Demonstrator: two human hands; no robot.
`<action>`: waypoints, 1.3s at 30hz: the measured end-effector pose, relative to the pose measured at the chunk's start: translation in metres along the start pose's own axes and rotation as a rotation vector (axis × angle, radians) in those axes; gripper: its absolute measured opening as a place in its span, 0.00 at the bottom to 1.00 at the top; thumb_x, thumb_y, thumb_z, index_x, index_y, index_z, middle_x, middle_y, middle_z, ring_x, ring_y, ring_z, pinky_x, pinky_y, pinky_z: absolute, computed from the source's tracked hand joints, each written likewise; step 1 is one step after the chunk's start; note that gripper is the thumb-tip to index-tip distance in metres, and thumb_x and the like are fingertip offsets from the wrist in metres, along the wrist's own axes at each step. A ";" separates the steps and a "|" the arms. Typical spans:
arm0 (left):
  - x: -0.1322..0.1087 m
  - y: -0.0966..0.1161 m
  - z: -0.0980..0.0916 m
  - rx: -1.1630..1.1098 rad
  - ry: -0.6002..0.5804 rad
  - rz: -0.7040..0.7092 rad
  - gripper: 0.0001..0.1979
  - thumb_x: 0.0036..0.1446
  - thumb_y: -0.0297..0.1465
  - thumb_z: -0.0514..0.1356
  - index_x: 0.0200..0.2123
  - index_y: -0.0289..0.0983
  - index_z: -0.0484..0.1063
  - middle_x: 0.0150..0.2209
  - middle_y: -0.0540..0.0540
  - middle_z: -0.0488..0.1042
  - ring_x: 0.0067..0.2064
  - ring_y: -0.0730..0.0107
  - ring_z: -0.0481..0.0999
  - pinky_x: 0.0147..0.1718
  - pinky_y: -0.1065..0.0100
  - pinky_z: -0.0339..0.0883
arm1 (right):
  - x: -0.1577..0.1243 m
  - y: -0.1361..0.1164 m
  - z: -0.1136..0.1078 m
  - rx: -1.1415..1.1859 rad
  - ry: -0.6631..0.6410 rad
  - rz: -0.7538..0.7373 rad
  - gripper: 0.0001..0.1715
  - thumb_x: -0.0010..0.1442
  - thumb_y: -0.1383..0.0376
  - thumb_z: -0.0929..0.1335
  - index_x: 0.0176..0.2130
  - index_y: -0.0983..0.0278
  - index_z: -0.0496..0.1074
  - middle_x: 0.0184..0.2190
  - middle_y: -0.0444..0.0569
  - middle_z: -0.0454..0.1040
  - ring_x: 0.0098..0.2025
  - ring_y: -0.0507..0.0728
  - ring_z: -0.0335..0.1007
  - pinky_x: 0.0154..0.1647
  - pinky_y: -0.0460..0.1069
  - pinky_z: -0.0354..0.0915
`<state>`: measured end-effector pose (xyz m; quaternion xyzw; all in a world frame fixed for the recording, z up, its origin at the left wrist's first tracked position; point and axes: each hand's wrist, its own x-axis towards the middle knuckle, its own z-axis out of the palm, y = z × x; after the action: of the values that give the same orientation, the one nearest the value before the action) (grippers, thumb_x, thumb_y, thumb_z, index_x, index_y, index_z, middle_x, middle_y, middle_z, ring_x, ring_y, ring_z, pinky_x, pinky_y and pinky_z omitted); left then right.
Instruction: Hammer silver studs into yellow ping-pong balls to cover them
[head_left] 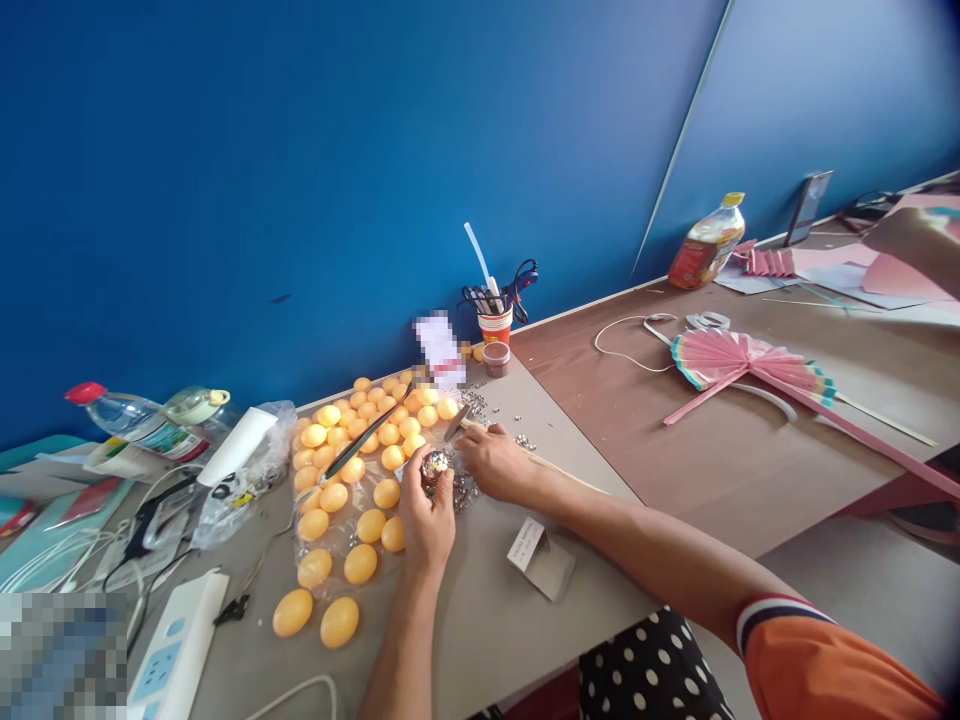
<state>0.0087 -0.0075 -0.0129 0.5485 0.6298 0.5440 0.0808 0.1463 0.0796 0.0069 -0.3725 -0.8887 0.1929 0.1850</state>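
Note:
A ball covered in shiny silver tacks or beads [435, 467] sits in the fingers of my left hand [429, 515], which is closed around it. Just to its right, my right hand [496, 462] grips a small hammer [457, 424]; the dark head shows past the fingers and the thin wooden handle runs back under the forearm. Loose silver pieces [469, 488] lie scattered under and behind both hands. Left of my hands, many orange balls [361, 563] rest on and in clear plastic. An opened small white box [541, 560] lies in front of my right wrist.
Behind stand a paper cup of pens [495, 325] and a small lidded tub [496, 359]. At left are a bottle [142, 425], cables and a power strip [176, 640]. To the right lie a pink paper fan [750, 360], a juice bottle [705, 245] and another person's hand [911, 245].

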 end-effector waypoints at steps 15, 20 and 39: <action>0.000 0.004 0.000 -0.017 -0.029 -0.042 0.19 0.62 0.40 0.59 0.51 0.35 0.70 0.51 0.34 0.76 0.50 0.55 0.77 0.48 0.55 0.74 | 0.001 0.003 0.006 -0.008 0.084 -0.020 0.10 0.61 0.73 0.63 0.36 0.66 0.74 0.35 0.53 0.78 0.35 0.55 0.71 0.47 0.51 0.58; 0.000 0.002 0.000 -0.028 -0.036 -0.050 0.19 0.61 0.40 0.60 0.51 0.36 0.70 0.49 0.35 0.77 0.48 0.57 0.78 0.46 0.57 0.74 | 0.003 0.003 0.006 0.397 0.212 0.062 0.09 0.57 0.75 0.64 0.34 0.64 0.72 0.34 0.48 0.77 0.35 0.53 0.70 0.40 0.47 0.62; -0.002 -0.002 0.000 -0.047 -0.074 -0.086 0.21 0.62 0.43 0.59 0.52 0.36 0.70 0.52 0.34 0.76 0.52 0.54 0.76 0.50 0.55 0.73 | 0.004 -0.005 -0.009 1.278 -0.060 0.188 0.12 0.48 0.60 0.74 0.30 0.65 0.73 0.22 0.40 0.68 0.24 0.48 0.57 0.27 0.46 0.54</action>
<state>0.0080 -0.0091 -0.0159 0.5383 0.6365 0.5342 0.1402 0.1452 0.0814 0.0179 -0.2595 -0.5672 0.7096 0.3277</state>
